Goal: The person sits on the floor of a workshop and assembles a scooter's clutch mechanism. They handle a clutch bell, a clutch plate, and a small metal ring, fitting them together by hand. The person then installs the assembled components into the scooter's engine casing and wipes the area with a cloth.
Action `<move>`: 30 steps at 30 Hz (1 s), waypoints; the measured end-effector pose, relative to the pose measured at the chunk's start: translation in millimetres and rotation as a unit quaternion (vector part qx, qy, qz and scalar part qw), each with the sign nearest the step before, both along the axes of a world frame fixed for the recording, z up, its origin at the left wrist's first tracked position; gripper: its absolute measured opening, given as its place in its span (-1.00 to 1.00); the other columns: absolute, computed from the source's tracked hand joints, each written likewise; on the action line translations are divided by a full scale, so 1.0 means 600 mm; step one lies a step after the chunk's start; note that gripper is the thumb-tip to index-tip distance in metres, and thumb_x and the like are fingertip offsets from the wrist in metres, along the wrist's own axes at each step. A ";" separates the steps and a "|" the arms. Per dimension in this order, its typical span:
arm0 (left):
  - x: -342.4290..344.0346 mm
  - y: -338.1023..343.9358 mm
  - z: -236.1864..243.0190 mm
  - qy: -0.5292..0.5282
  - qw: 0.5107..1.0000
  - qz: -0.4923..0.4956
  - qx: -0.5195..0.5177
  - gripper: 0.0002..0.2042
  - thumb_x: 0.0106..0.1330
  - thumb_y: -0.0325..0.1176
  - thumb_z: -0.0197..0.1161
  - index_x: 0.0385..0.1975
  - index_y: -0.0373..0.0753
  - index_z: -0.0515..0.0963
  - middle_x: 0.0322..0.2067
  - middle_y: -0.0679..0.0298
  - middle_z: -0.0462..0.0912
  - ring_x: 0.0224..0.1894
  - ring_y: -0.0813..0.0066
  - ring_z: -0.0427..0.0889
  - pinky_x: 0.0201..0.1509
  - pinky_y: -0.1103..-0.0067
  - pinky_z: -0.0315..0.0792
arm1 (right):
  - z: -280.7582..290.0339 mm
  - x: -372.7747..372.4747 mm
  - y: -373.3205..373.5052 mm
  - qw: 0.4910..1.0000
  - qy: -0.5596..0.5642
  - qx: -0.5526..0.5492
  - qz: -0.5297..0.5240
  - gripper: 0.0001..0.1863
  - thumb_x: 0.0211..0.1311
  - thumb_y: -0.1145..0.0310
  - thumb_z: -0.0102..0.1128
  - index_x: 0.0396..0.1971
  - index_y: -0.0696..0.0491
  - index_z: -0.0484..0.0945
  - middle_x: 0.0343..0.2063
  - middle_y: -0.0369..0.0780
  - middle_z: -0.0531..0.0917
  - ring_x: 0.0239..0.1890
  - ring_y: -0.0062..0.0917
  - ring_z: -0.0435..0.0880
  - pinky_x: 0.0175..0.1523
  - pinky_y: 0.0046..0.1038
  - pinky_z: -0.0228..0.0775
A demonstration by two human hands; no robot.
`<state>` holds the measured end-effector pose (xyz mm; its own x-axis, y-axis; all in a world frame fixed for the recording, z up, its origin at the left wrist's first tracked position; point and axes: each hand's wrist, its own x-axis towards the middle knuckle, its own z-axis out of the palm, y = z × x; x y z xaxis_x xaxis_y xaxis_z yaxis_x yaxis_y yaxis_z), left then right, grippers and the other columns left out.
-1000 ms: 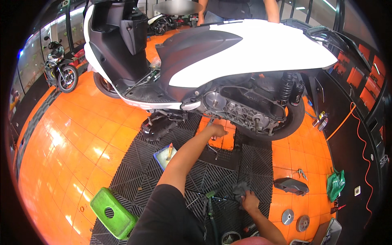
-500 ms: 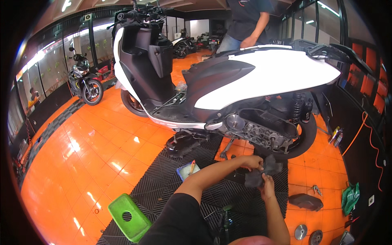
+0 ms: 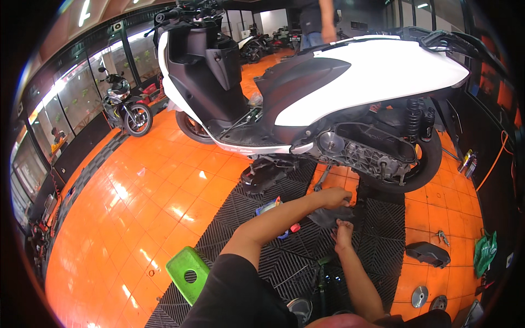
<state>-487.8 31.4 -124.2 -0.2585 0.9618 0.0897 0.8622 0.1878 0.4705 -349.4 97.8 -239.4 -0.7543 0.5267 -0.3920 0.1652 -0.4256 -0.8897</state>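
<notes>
Taking the grey cloth as the dial's centre, the white-and-black scooter (image 3: pixel 350 82) stands at 12 o'clock, its near flank turned this way. The black ribbed mat (image 3: pixel 219 249) spreads beneath the hands. On the scooter, at 1 o'clock, the drive case (image 3: pixel 363 156) is open: its cover is off, the ribbed interior shows, and one round metal plate (image 3: pixel 331 143) sits at the front end. At 8 o'clock is a green stool (image 3: pixel 194 261), partly cut across by the sleeve. On the orange tiles, a dark elongated housing (image 3: pixel 428 253) at 4 o'clock and two loose metal discs, one shiny (image 3: pixel 419 296) and one duller (image 3: pixel 439 303), lie off the machine and unfitted.

The grey cloth (image 3: pixel 326 218) is between the hands, above the mat. The left hand (image 3: pixel 338 197), at 1 o'clock, is curled and seems to pinch its upper edge; the right hand (image 3: pixel 343 234), at 5 o'clock, has bent fingers by the lower edge, and whether they grip cannot be told. The forearm half hides a blue-rimmed tray (image 3: pixel 267 206) at 9 o'clock. The dark shape (image 3: pixel 263 176) under the scooter at 10 o'clock is hard to identify, and how clean the case is does not show.
</notes>
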 end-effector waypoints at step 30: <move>0.145 -0.102 0.163 -0.065 0.932 0.341 -0.104 -0.63 0.25 -0.05 0.11 -0.08 -0.16 0.55 -0.25 0.04 0.66 -0.09 0.07 0.61 -0.02 0.28 0.43 | 0.090 -0.273 0.011 0.987 0.154 -0.052 -0.008 -0.58 0.25 0.16 0.13 -0.02 0.15 0.45 -0.06 -0.08 0.54 -0.03 -0.36 0.55 -0.05 -0.29 0.47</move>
<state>-400.7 -29.5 -26.4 -0.8112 0.5638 -0.1553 0.4477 0.7696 0.4553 -513.4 104.6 -185.1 -0.8379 0.5084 -0.1987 -0.1134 -0.5182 -0.8477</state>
